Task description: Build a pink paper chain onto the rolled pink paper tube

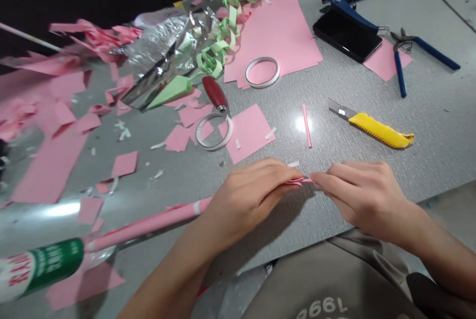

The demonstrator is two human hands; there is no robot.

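Note:
Near the table's front edge, my left hand [256,192] is closed on a piece of folded pink paper [295,183], whose layers stick out past the fingertips. My right hand [359,192] pinches the thin pink end of what looks like the same piece, facing the left hand; most of it is hidden by fingers. Just beyond my hands lies a thin rolled pink paper stick [306,125]. A yellow utility knife [381,130] rests to its right, blade out. Left of the stick are a square of pink paper [247,133] and a roll of white tape [199,130].
A pink paper tube [156,224] and a green-labelled bottle [55,264] lie at left. Pink sheets [278,31], another tape roll [277,73] and a red-handled tool [214,92] lie farther back. A phone [345,33] and blue-handled pliers [399,71] are at right. Scraps cover the left side.

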